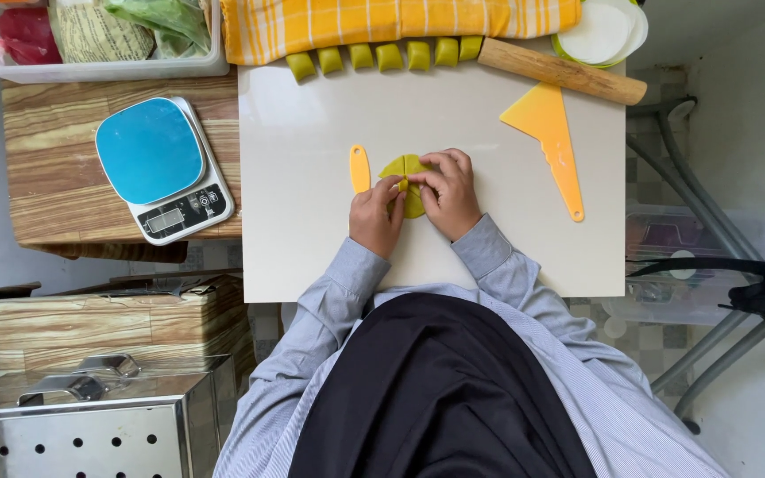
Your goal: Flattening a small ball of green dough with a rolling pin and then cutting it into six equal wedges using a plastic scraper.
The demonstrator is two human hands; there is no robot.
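White smooth rectangular board (312, 239) under all. Flat round green dough disc (409, 181) lies mid-board, directly between both hands, equally near each. Right hand (449, 193) and left hand (378, 217) pinch disc centre, fingers closed on soft dough fold. Small yellow plastic spatula (359, 168) just left, long axis upright.

Single head camera, looking straight down from above, fairly near; white board (312, 133) fills middle, person's lap below.
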